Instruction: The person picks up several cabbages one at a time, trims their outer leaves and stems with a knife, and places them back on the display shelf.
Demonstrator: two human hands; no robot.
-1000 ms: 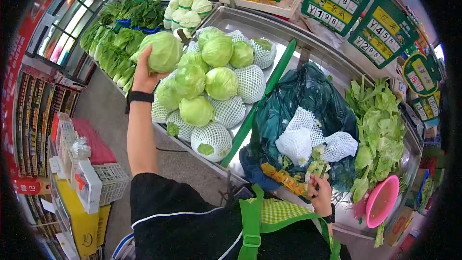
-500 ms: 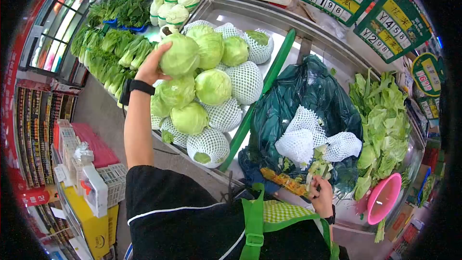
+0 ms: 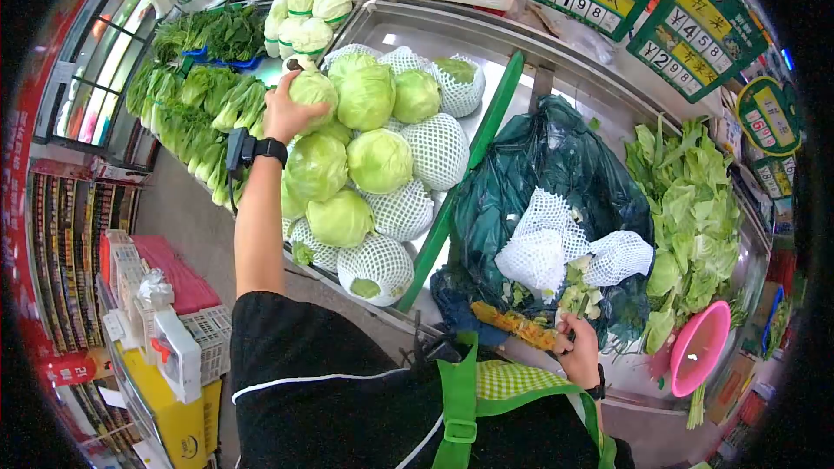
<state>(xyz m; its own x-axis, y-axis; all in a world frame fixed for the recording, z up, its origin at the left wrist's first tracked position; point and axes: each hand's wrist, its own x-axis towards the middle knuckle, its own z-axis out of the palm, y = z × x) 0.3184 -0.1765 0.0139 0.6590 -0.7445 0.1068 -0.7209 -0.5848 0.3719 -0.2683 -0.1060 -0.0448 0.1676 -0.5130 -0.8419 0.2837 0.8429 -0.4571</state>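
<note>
My left hand (image 3: 291, 110) is wrapped round a pale green cabbage (image 3: 314, 91) at the far left of the cabbage pile. Bare cabbages (image 3: 380, 161) lie around it, and others wear white foam nets (image 3: 437, 150). My right hand (image 3: 579, 353) is closed, low at the front, beside vegetable scraps (image 3: 580, 295). What its fingers hold is too small to make out. Close by is an orange-brown strip (image 3: 512, 326). Behind that hand, a dark green plastic bag (image 3: 556, 152) bears loose white foam nets (image 3: 532, 258).
A green divider bar (image 3: 499, 113) separates the cabbages from the bag. Leafy greens (image 3: 686, 208) and a pink bowl (image 3: 700, 349) stand at the right. Bundled greens (image 3: 195, 108) fill the left. Price signs (image 3: 695, 30) hang along the back edge.
My left hand has lowered the cabbage onto the back left of the pile, and its fingers still surround it. My right hand stays almost in place.
</note>
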